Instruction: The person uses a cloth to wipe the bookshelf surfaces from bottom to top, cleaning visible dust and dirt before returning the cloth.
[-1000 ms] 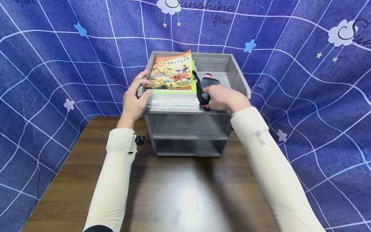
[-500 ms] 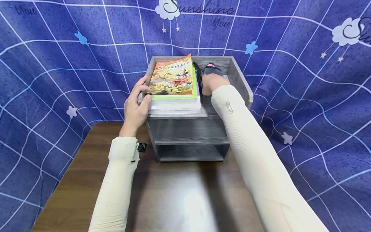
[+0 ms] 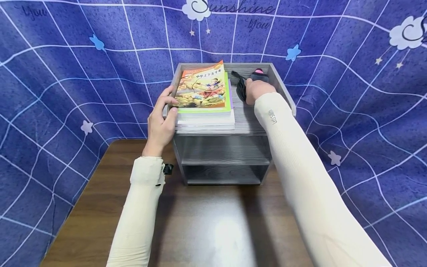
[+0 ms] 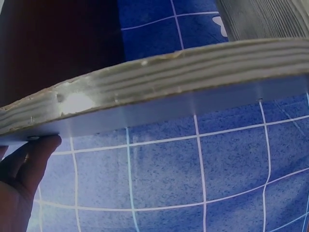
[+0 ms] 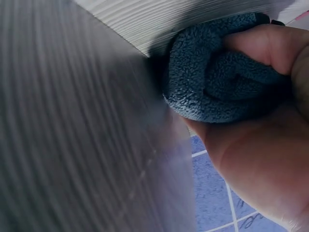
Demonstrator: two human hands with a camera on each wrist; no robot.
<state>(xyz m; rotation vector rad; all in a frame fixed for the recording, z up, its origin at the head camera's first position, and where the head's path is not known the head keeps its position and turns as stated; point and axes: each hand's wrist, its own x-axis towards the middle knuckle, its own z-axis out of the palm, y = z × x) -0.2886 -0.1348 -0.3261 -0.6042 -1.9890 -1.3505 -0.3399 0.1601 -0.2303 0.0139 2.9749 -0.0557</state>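
Note:
A small grey wood-grain shelf unit (image 3: 226, 161) stands on the table. With its fingers and thumb, my left hand (image 3: 161, 124) grips the left side wall of its open top; the left wrist view shows the fingers against the panel (image 4: 154, 79). My right hand (image 3: 258, 90) holds a rolled dark blue-grey cloth (image 5: 190, 77) with a pink part, inside the top near the right wall. A black strap or cord bundle (image 3: 241, 88) hangs beside it on the left. The hand hides part of the roll.
A stack of books, the top one (image 3: 203, 89) orange with a drawn picture, fills the left of the top compartment. Two lower shelves open to the front. Brown wooden table (image 3: 207, 226) lies in front; a blue patterned curtain (image 3: 110, 85) hangs behind.
My right hand carried the rolled cloth and black cord from the front, beside the books, backward and then right toward the right wall. My left hand kept its grip on the wall.

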